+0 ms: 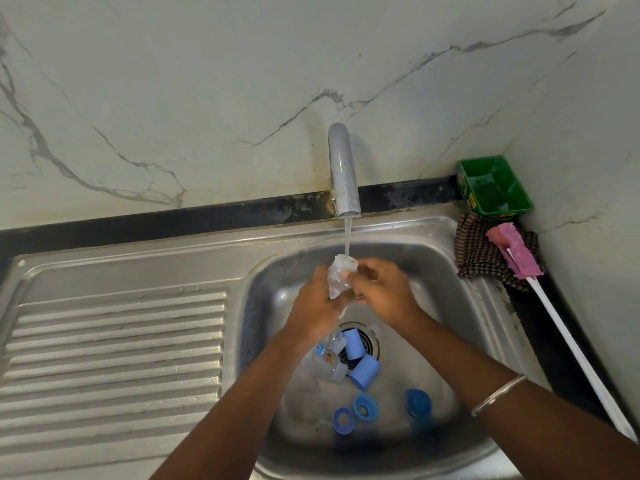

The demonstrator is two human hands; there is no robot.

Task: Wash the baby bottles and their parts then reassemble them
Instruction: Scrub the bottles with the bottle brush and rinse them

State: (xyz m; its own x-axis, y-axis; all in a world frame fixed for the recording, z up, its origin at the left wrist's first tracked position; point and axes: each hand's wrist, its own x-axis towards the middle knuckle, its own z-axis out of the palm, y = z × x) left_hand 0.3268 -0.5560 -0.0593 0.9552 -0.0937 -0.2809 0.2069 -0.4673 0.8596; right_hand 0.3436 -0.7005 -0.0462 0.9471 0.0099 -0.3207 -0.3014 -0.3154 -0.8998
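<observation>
Both my hands meet under the tap (343,171), where a thin stream of water runs down onto a clear bottle (339,278). My left hand (317,306) curls round its lower part, and my right hand (379,289) grips it from the other side, fingers bent over the top. Below, in the steel sink (433,271), another clear bottle (325,358) lies on its side near the drain, beside two pale blue caps (358,358). Three darker blue rings (365,408) sit nearer to me. On the right rim, a pink sponge brush (512,251) rests on a checked cloth (478,251), next to a green tub (493,187).
</observation>
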